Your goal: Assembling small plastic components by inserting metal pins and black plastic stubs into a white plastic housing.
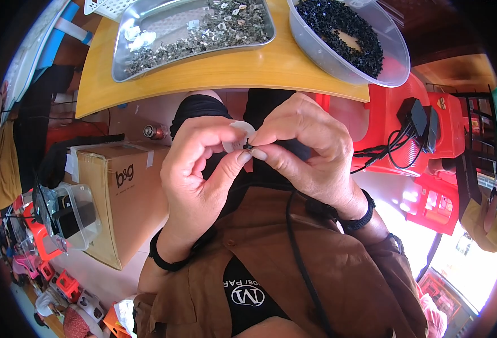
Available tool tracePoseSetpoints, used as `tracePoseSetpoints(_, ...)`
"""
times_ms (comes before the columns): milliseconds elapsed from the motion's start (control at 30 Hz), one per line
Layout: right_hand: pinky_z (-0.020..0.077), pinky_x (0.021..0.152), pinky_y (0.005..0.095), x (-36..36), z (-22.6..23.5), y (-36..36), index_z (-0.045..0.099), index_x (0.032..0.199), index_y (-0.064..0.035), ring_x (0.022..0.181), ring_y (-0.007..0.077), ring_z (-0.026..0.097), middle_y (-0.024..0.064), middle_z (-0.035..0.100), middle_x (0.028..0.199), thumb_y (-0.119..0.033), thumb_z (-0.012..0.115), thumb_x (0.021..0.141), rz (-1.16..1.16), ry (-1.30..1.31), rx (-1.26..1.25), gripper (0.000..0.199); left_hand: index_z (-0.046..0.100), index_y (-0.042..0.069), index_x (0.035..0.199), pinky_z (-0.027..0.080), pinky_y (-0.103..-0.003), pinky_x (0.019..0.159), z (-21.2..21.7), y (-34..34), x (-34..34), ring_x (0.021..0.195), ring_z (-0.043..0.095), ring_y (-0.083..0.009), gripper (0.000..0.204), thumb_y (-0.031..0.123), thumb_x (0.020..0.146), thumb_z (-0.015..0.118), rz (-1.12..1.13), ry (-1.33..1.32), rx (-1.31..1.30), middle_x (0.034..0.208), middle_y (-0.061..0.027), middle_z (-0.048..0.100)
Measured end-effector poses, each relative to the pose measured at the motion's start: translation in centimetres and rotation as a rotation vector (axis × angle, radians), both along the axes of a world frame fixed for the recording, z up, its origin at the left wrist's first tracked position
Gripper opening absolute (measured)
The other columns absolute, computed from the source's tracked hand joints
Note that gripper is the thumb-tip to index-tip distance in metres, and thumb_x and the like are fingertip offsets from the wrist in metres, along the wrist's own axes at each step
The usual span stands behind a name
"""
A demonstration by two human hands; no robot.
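Note:
Both my hands meet in front of my lap, below the table's near edge. A tiny black piece (248, 146) sits between the fingertips, too small to tell its kind. My left hand (200, 160) pinches it between thumb and index finger. From the other side, the thumb and index finger of my right hand (310, 149) close on the same piece. Around my left index fingertip shows a whitish, round-edged thing (234, 141), perhaps a finger cover. Small black parts (344, 28) of similar colour fill much of a clear plastic tub (316, 55) on the table.
On the yellow table (214, 84) stands a metal tray (189, 61) with many small metallic bits and crumpled white scraps. A cardboard box (127, 197) is at my left, beside a clear bin (88, 219). Red plastic stools (431, 203) and black adapters with cables (417, 121) are at right.

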State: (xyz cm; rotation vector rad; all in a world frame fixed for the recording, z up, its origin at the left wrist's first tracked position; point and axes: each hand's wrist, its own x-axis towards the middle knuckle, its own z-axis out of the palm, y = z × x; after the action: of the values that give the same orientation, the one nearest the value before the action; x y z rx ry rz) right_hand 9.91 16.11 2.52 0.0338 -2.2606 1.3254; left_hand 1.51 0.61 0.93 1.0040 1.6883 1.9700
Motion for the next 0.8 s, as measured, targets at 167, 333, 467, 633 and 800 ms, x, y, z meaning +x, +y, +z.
tracePoseSetpoints(167,0.0474,0.066,0.0277,0.04,-0.52,0.35,0.069,0.084,-0.0069,0.076,0.0165,0.057,0.0039,0.062,0.085,-0.001,0.074,0.070,-0.023,0.011,-0.109,0.016,0.057,-0.005,0.103,0.053,-0.026,0.072,-0.18,-0.14,-0.17,0.086,0.061,-0.0164,0.033,-0.008,0.073,0.071,0.060,-0.007,0.081,0.103,-0.0131,0.058)
tracePoseSetpoints(333,0.0473,0.068,0.0275,0.09,-0.69,0.13,0.070,0.085,-0.0070,0.078,0.0158,0.057,0.0046,0.062,0.088,-0.002,0.073,0.072,-0.007,-0.019,-0.221,0.015,0.057,-0.004,0.105,0.054,-0.026,0.071,-0.53,-0.75,-0.29,0.086,0.062,-0.0166,0.044,-0.006,0.066,0.078,0.102,0.092,0.004,0.105,-0.0130,0.059)
tracePoseSetpoints(467,0.0469,0.072,0.0288,-0.04,-0.78,0.20,0.070,0.085,-0.0080,0.082,0.0168,0.058,0.0041,0.063,0.090,-0.003,0.073,0.072,-0.002,-0.019,-0.191,0.014,0.057,-0.005,0.106,0.055,-0.027,0.073,-0.39,-0.70,-0.05,0.088,0.063,-0.0171,0.042,-0.009,0.068,0.075,0.056,-0.001,0.003,0.105,-0.0135,0.059)
tracePoseSetpoints(633,0.0464,0.074,0.0302,0.05,-0.54,-0.01,0.071,0.085,-0.0095,0.084,0.0181,0.057,0.0031,0.063,0.089,-0.003,0.073,0.070,0.001,-0.030,-0.186,0.017,0.057,-0.005,0.108,0.055,-0.027,0.074,-0.22,-0.39,0.20,0.089,0.064,-0.0178,0.042,-0.011,0.070,0.073,0.031,-0.053,0.026,0.106,-0.0140,0.059)
tracePoseSetpoints(800,0.0465,0.073,0.0301,-0.01,-0.69,0.12,0.071,0.085,-0.0108,0.084,0.0179,0.057,0.0024,0.063,0.089,-0.003,0.074,0.069,0.020,-0.016,-0.114,0.018,0.057,-0.006,0.108,0.055,-0.028,0.075,0.01,-0.34,0.33,0.089,0.064,-0.0177,0.042,-0.011,0.070,0.073,0.009,-0.060,0.023,0.105,-0.0137,0.060)
